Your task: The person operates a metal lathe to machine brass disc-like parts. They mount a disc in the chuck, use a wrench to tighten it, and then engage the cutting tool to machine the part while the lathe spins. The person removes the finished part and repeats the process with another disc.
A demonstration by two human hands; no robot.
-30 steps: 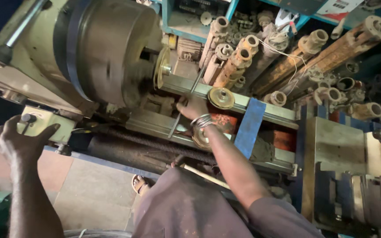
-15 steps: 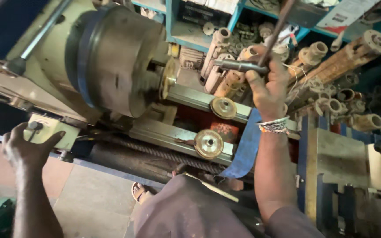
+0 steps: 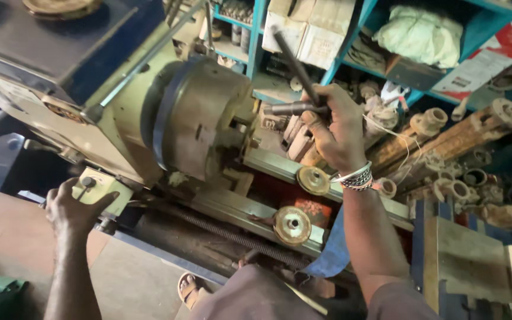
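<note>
Two hands work my lathe: my right hand [image 3: 340, 133], grip clamped on a T-shaped chuck key [image 3: 296, 83], holds it raised at about three o'clock of the chuck [image 3: 200, 118], seemingly so its tip can meet a socket. My left hand [image 3: 73, 207], at seven o'clock, rests fingers closed on a cream control box [image 3: 99, 188], likely keeping the controls within reach. Brass discs [image 3: 292, 225] sit on the bed below.

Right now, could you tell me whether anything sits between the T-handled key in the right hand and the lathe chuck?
Nothing visible does: the key in the right hand faces the chuck across open space.
</note>
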